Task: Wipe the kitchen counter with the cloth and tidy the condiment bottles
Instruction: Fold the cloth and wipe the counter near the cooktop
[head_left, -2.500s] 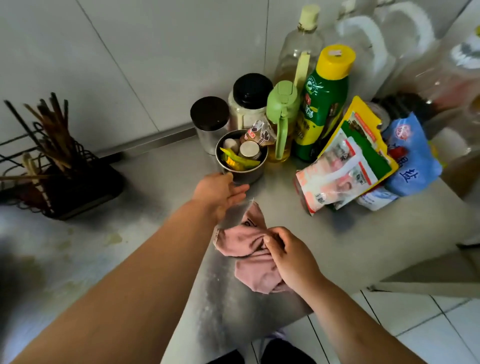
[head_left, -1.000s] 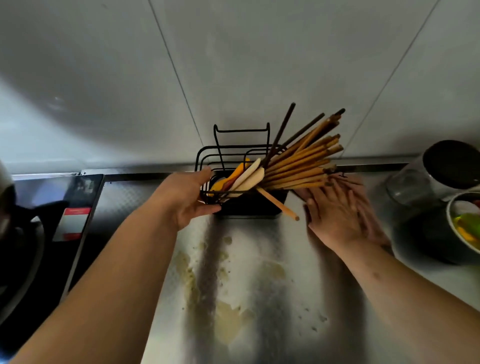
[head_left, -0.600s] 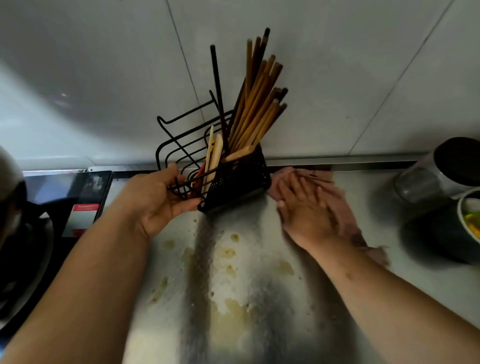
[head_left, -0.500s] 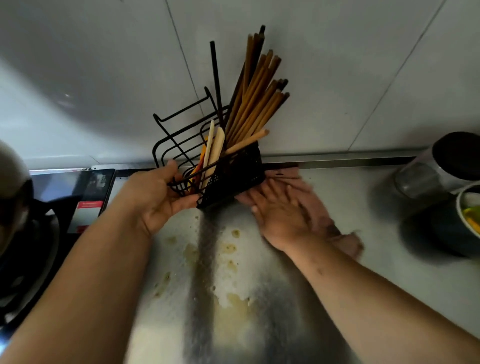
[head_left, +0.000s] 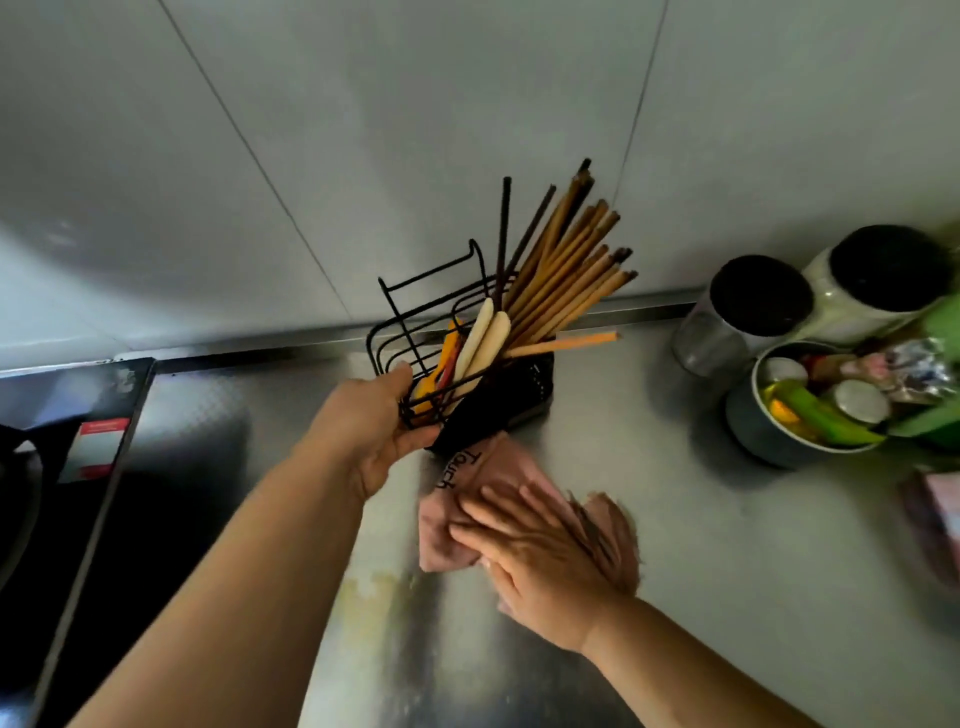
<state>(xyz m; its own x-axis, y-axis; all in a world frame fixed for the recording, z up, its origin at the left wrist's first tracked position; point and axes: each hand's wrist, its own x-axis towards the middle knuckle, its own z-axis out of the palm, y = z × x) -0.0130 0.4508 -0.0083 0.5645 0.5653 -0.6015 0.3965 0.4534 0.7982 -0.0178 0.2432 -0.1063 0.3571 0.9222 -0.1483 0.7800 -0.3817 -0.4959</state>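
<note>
A pink cloth (head_left: 457, 496) with dark lettering lies on the steel counter (head_left: 727, 545), just in front of the black wire utensil holder (head_left: 498, 395). My right hand (head_left: 540, 556) presses flat on the cloth, fingers spread. The holder, full of chopsticks (head_left: 566, 265) and spoons, leans to the left, its near left edge lifted off the counter. My left hand (head_left: 371, 426) grips its wire frame. A yellowish stain (head_left: 371, 597) marks the counter left of the cloth. Two black-lidded jars (head_left: 753, 306) stand at the back right.
A metal bowl (head_left: 748, 415) of small items sits at the right, with blurred packets behind it. A black stove top (head_left: 67, 499) borders the counter on the left. The white tiled wall (head_left: 363, 130) runs close behind the holder.
My right hand has slid the cloth from under the tilted holder toward me, over the stained patch. My left hand keeps the holder tilted. The view has swung right, bringing the bowl into sight.
</note>
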